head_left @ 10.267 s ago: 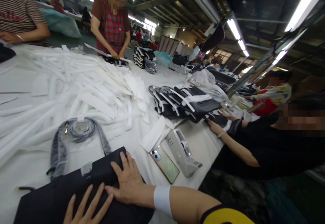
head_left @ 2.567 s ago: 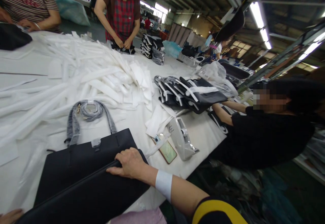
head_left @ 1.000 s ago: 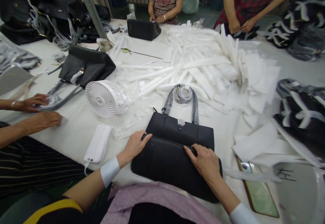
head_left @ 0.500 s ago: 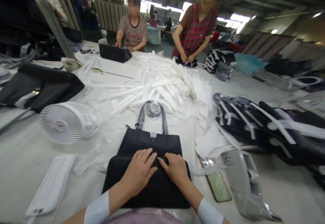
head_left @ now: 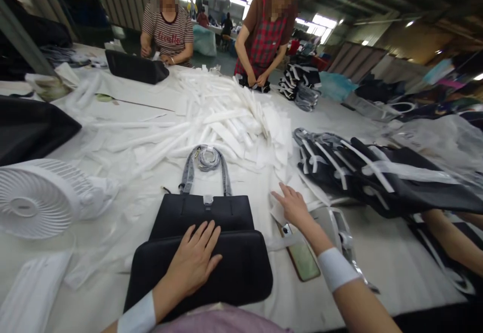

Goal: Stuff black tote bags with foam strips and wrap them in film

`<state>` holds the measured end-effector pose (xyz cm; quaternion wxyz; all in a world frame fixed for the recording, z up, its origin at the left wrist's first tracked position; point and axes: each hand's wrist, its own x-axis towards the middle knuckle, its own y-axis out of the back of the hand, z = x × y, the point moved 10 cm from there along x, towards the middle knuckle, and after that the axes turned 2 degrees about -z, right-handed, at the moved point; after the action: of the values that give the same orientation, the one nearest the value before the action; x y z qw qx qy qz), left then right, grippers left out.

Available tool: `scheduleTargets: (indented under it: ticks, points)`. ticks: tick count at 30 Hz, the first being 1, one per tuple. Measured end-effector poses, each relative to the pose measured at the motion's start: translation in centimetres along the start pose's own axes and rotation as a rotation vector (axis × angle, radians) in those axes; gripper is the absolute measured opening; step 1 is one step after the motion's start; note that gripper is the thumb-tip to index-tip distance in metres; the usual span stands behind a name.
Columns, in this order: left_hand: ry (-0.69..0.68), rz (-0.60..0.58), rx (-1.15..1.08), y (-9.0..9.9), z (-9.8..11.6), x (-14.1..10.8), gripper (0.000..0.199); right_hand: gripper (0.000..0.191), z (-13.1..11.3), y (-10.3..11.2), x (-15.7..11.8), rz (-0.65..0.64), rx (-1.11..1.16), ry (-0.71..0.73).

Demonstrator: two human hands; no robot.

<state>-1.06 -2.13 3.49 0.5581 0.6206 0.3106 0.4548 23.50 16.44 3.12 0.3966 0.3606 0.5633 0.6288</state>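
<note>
A black handbag [head_left: 234,262] lies in front of me, its wrapped handles and a coiled strap [head_left: 208,158] pointing away from me. On its near part my left hand [head_left: 196,257] rests flat with the fingers spread, holding nothing. My right hand [head_left: 292,204] is off the bag to the right, fingers apart, at a white sheet [head_left: 278,212] beside the white strips. Whether its fingertips touch the sheet is hard to tell. Below that hand lies a phone [head_left: 304,261] in a greenish case.
White strips [head_left: 234,116] are heaped beyond the bag. At left are a white fan [head_left: 33,199] and a power strip [head_left: 35,287]. Wrapped black bags [head_left: 362,172] lie at right, near another person's arm [head_left: 451,237]. Two people work across the table.
My right hand has left the bag and reached right and forward, its fingers opening out. My left hand stays on the bag. The view has turned right, and another person's arm shows at right.
</note>
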Motion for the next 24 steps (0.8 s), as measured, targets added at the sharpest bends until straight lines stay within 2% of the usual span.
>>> scheduleTargets:
  ticks: [3, 5, 8, 12, 15, 17, 20, 24]
  points:
    - [0.011, -0.020, -0.016, -0.1, -0.1, 0.1, 0.056, 0.050, 2.3, -0.9, 0.7, -0.068, -0.144, 0.066]
    - [0.011, -0.029, -0.027, -0.1, -0.1, 0.0, 0.057, 0.042, 2.2, -0.8, 0.9, -0.067, -0.146, 0.110]
    - [0.007, -0.026, -0.036, 0.1, -0.1, -0.1, 0.055, 0.039, 1.6, -0.6, 0.7, -0.077, -0.150, 0.169]
    - [-0.011, -0.024, -0.044, 0.3, 0.0, -0.2, 0.053, 0.028, 2.2, -0.6, 0.2, -0.061, -0.152, 0.136]
    - [-0.016, -0.027, -0.041, 0.3, 0.0, -0.2, 0.053, 0.017, 3.1, 0.2, -0.2, -0.022, -0.155, 0.089]
    - [-0.017, -0.031, -0.034, 0.2, -0.1, -0.2, 0.053, 0.013, 3.8, 1.7, -0.4, 0.018, -0.155, 0.049]
    - [-0.020, -0.030, -0.019, 0.2, -0.1, -0.2, 0.054, 0.014, 5.0, 5.1, -1.4, 0.091, -0.160, -0.040]
    - [-0.030, -0.026, -0.016, 0.3, -0.1, -0.2, 0.053, 0.032, 5.9, 11.8, -4.6, 0.363, -0.117, -0.208]
